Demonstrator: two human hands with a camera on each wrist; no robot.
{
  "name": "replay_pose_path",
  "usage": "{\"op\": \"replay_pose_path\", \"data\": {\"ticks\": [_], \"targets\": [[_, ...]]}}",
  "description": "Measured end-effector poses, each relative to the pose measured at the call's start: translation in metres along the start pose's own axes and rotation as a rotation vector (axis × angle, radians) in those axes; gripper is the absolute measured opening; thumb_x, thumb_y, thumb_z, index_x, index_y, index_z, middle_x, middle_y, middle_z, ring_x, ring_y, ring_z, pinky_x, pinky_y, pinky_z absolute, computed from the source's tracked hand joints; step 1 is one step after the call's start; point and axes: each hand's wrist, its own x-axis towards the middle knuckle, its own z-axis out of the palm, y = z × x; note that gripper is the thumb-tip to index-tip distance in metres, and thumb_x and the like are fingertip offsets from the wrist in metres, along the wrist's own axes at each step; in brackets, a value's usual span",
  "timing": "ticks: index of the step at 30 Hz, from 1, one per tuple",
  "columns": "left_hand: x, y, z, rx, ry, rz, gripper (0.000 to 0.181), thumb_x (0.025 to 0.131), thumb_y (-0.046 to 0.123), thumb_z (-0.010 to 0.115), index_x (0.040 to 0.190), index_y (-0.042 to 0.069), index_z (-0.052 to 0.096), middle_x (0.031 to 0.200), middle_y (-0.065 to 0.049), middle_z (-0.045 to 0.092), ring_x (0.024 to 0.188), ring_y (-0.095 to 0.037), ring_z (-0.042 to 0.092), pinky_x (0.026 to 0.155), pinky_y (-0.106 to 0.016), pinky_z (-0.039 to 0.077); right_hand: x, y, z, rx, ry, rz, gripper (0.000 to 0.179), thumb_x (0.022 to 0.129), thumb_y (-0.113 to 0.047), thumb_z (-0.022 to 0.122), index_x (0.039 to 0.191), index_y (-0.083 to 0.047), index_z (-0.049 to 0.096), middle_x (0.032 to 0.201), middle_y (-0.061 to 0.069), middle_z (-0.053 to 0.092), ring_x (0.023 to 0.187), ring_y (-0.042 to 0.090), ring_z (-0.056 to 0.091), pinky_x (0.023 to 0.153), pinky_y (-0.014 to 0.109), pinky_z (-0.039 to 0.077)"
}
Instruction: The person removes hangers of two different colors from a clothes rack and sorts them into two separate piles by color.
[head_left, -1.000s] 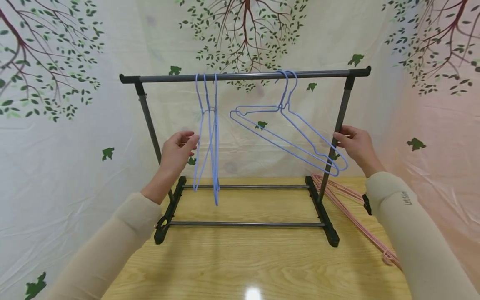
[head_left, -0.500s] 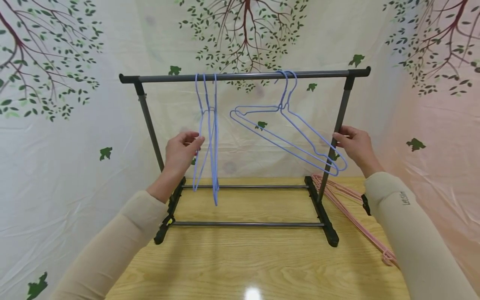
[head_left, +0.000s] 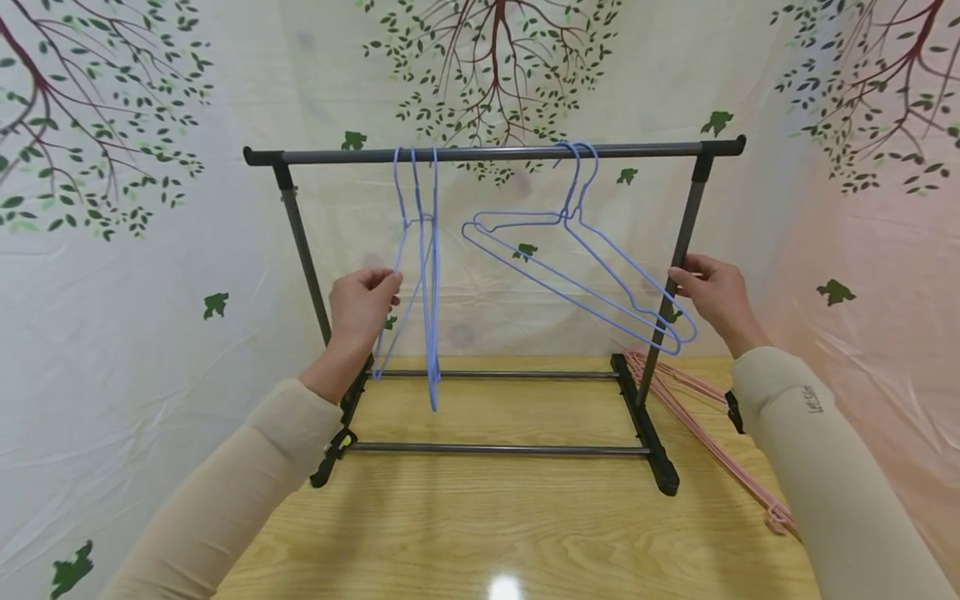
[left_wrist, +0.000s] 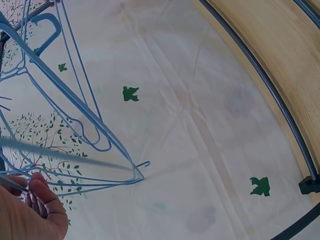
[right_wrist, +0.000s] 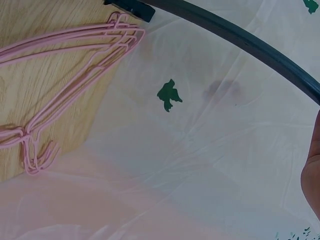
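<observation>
Blue hangers hang from the top rail (head_left: 495, 153) of a dark metal garment rack, in two groups. My left hand (head_left: 362, 308) pinches the leftmost blue hanger (head_left: 400, 187) by its side between thumb and fingers; its hook stays over the rail and its lower end is tilted left. Two more blue hangers (head_left: 429, 292) hang edge-on just right of it. On the other side, a pair of blue hangers (head_left: 570, 287) hangs turned toward me. My right hand (head_left: 712, 292) grips the rack's right post (head_left: 690, 217), thumb in front, fingers partly hidden behind.
Several pink hangers (right_wrist: 80, 95) lie in a bundle on the wooden table (head_left: 480, 525), right of the rack's black right foot (head_left: 656, 450). Two low crossbars join the feet. Behind stands a pale curtain (head_left: 150, 350) printed with trees and leaves.
My left hand reached right to the leftmost blue hanger, closed its fingers on it and drew its lower end left. My right hand stays on the post.
</observation>
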Motion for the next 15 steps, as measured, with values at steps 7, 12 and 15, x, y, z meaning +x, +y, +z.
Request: {"op": "replay_pose_path", "data": {"ticks": [7, 12, 15], "targets": [[-0.0016, -0.0005, -0.0015, -0.037, 0.094, 0.063, 0.024, 0.097, 0.020, 0.063, 0.107, 0.002, 0.075, 0.084, -0.006, 0.068, 0.071, -0.014, 0.063, 0.060, -0.024, 0.054, -0.0004, -0.0005, 0.0007, -0.005, -0.003, 0.015, 0.057, 0.101, -0.040, 0.055, 0.144, -0.001, 0.050, 0.133, 0.020, 0.054, 0.088, 0.002, 0.065, 0.105, 0.050, 0.043], [-0.0035, -0.0018, -0.0044, -0.042, 0.141, 0.092, 0.023, 0.097, 0.020, 0.063, 0.106, 0.002, 0.075, 0.082, -0.005, 0.068, 0.071, -0.015, 0.063, 0.058, -0.020, 0.051, -0.0007, -0.0005, 0.0002, -0.003, -0.002, 0.013, 0.056, 0.102, -0.038, 0.055, 0.143, -0.001, 0.050, 0.133, 0.021, 0.054, 0.084, -0.003, 0.062, 0.105, 0.051, 0.043], [-0.0045, -0.0051, -0.0061, -0.044, 0.160, 0.099, 0.023, 0.097, 0.021, 0.063, 0.106, 0.002, 0.075, 0.083, -0.006, 0.068, 0.070, -0.015, 0.063, 0.059, -0.021, 0.051, -0.0008, -0.0007, 0.0001, -0.004, 0.001, 0.014, 0.057, 0.102, -0.039, 0.055, 0.143, -0.001, 0.050, 0.134, 0.021, 0.054, 0.081, -0.006, 0.060, 0.105, 0.051, 0.042]]}}
